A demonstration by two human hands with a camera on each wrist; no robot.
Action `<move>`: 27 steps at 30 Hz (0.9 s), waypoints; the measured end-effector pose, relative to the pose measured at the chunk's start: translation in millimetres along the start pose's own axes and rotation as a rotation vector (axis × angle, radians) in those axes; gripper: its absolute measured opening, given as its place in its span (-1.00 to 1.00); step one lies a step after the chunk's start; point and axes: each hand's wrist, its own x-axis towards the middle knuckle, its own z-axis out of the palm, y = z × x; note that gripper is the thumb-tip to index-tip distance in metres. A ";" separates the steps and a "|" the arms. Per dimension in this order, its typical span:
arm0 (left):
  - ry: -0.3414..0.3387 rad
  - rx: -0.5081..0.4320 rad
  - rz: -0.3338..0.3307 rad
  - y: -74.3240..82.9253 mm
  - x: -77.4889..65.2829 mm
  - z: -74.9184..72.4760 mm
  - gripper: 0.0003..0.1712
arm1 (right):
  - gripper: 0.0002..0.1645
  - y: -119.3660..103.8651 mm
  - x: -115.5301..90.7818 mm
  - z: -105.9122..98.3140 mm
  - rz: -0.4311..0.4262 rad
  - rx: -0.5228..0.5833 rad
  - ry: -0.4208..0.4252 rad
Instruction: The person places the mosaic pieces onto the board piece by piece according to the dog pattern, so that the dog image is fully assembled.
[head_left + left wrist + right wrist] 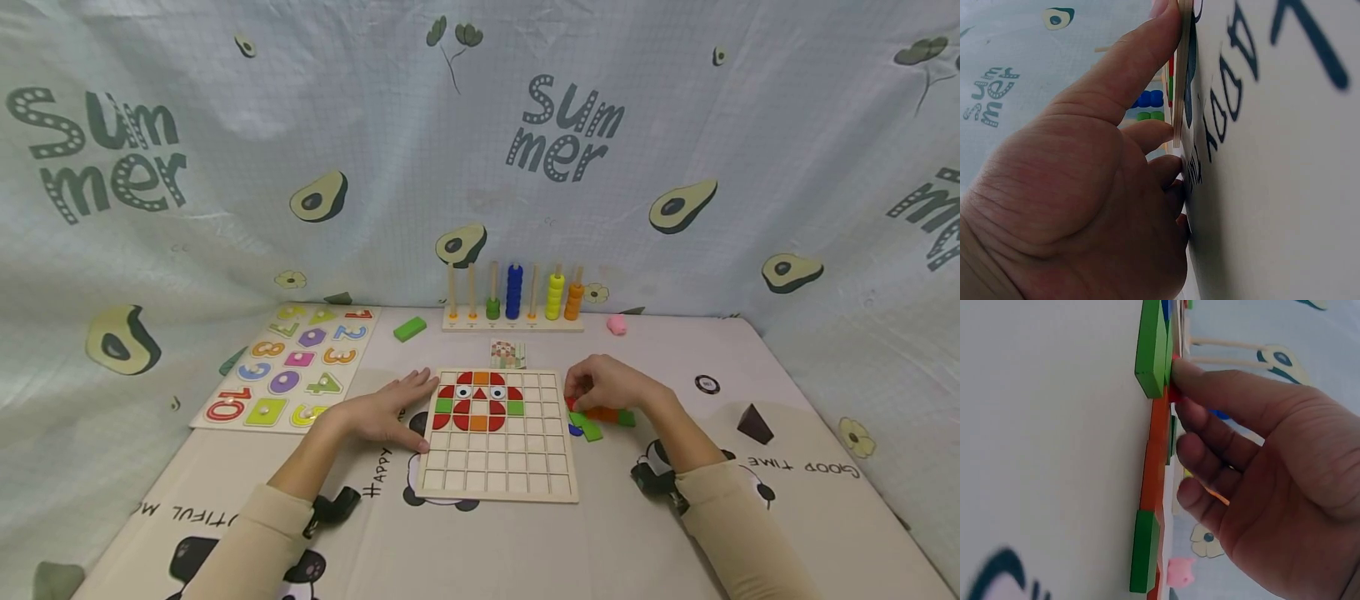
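A wooden grid board (495, 461) lies in the middle of the table. Red, orange, green and white tiles, two of them with eyes, make a face-like pattern in its upper left. My left hand (382, 412) rests at the board's left edge, fingers extended; its thumb (1141, 56) touches the side in the left wrist view. Right of the board, my right hand (611, 383) pinches a small red tile (1175, 394) between thumb and forefinger. Around it lie green tiles (1152, 353), orange tiles (1154, 469) and a blue tile (575, 431). Fingers hide part of the red tile.
Behind the board lies a picture card (508, 354), and farther back stands a bead-counting rack (513, 325). A number puzzle board (296, 398) lies at left, near a green block (409, 328). Farther right are a pink figure (617, 324), a round chip (707, 384) and a dark pyramid (755, 425).
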 end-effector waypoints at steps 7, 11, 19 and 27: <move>0.002 -0.002 0.000 -0.9 -0.7 0.0 0.27 | -0.87 -2.4 -4.7 -9.4 -0.050 0.170 0.103; 0.004 0.000 -0.002 -0.9 -0.1 0.2 0.27 | -0.82 -10.6 -3.8 -11.6 -0.108 0.284 0.152; 0.000 -0.009 0.001 -0.8 -1.1 0.0 0.27 | -0.78 -36.7 13.7 1.7 -0.157 0.302 0.083; 0.005 -0.007 0.008 -1.6 -0.8 0.0 0.26 | -0.81 -57.0 29.7 31.3 -0.191 0.103 -0.018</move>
